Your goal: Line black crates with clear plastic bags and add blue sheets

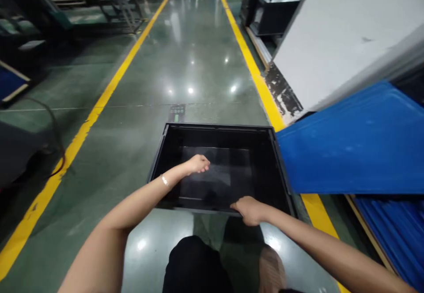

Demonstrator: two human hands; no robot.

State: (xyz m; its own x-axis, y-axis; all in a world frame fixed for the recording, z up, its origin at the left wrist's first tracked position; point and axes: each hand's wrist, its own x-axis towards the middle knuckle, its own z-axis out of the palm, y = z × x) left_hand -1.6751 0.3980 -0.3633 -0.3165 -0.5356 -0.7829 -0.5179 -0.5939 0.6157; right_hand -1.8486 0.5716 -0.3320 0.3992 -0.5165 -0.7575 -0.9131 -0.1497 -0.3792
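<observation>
A large black plastic crate (165, 145) stands on the green floor in front of me, open at the top. A dark flat sheet (232, 163) lies on its bottom. My left hand (198, 164) reaches down inside the crate, fingers curled at the sheet's near left corner; whether it grips the sheet I cannot tell. My right hand (248, 209) is closed over the crate's near rim. A thin bracelet sits on my left wrist.
Blue panels (351, 143) lean to the right of the crate, with a stack of more blue sheets (394, 231) behind them and a white board (344, 32) above. Yellow floor lines (109, 85) mark an aisle. Another black bin (274, 15) stands far right. My knee (195, 262) is below.
</observation>
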